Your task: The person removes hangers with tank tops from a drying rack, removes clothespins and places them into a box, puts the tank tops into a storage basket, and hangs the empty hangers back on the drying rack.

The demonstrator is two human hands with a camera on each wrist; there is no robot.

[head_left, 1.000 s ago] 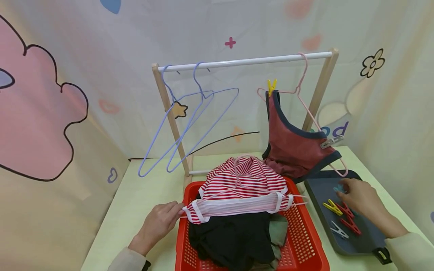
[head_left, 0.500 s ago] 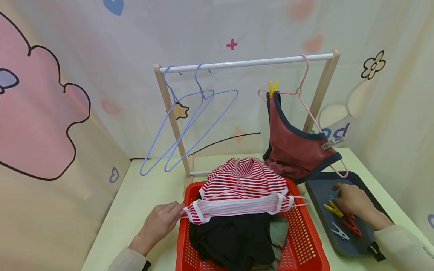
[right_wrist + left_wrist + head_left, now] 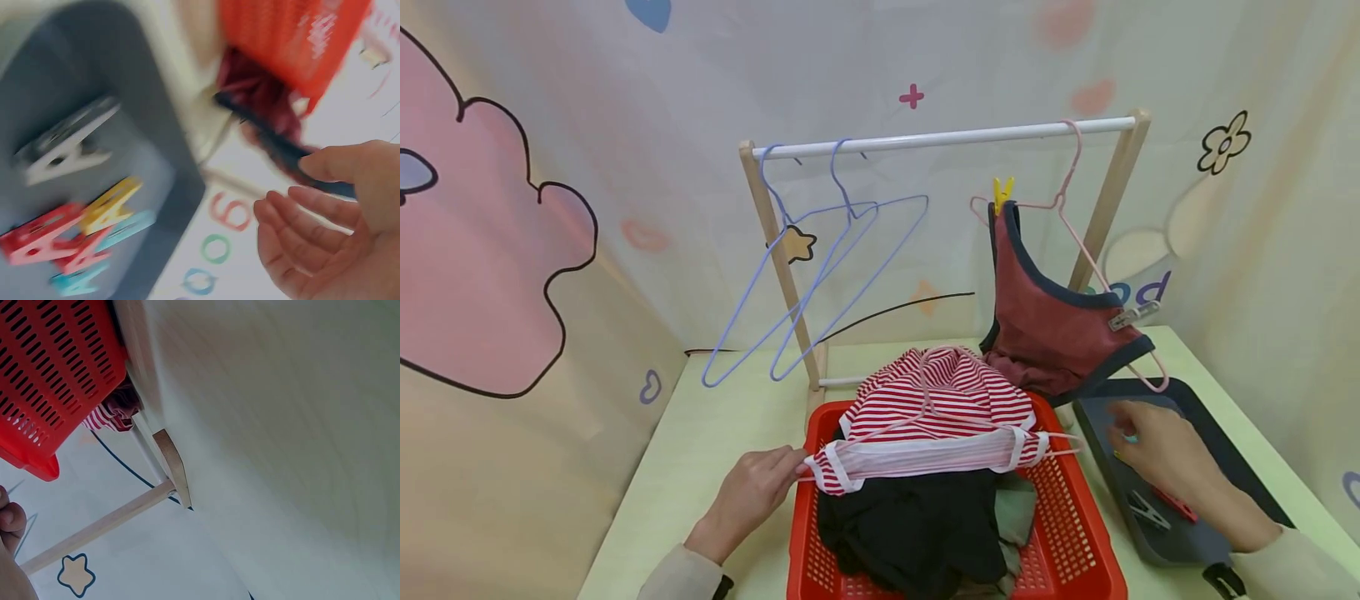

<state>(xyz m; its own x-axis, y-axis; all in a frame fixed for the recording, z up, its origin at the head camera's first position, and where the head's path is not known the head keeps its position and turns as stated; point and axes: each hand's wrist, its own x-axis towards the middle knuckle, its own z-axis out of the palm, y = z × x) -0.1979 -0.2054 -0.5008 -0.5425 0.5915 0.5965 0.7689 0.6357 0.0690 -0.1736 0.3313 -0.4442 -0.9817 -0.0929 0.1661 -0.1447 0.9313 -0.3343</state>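
Observation:
In the head view my left hand grips the left end of a pink hanger at the strap of a red-and-white striped tank top. The top lies over a red basket. My right hand hovers above a dark grey tray. In the right wrist view its fingers are loosely bent, thumb apart, with nothing between them. The tray there holds a white clothespin, a yellow clothespin, red clothespins and teal clothespins.
Behind the basket stands a rack with a white rail. Two blue hangers hang at its left. A dark red top hangs at the right on a pink hanger, held by a yellow clothespin and a clear one. Black cloth fills the basket.
My right hand has moved left and toward me over the tray, now covering some clothespins. My left hand keeps its grip in the same place.

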